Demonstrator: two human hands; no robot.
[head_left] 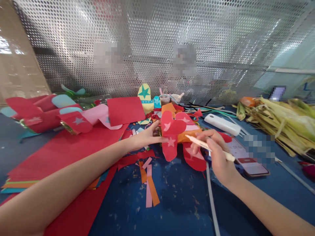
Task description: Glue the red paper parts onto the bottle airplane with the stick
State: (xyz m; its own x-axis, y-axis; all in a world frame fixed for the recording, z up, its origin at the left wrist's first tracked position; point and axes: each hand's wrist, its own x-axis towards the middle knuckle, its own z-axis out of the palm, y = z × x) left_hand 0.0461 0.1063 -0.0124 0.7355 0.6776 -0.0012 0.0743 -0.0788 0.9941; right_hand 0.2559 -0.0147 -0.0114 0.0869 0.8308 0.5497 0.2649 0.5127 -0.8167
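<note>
Large red paper sheets (83, 209) fill the lower left of the frame, over a dark blue tabletop (177, 203). Narrow pink and orange paper strips (153, 191) lie at lower centre, and a thin white cord (213, 201) runs down to the bottom edge.

At mid-right, the right hand (219, 157) pinches a slim cream-coloured pen (205, 146) between thumb and fingers, its tip by an orange paper-covered body (181, 137) at the centre. In front of that body stands a lobed red paper cutout with pink stars (171, 131). The left hand (142, 137) reaches in from the left, thumb laid against the cutout and fingers partly curled at its edge; I cannot tell how firmly it grips.

Right of centre lie a phone (240, 151) and an elongated white plastic device (221, 124), with dry yellow-green husks (278, 127) beyond. Red paper rolls (46, 116) sit at mid-left. A perforated silver metal sheet (147, 36) spans the top.
</note>
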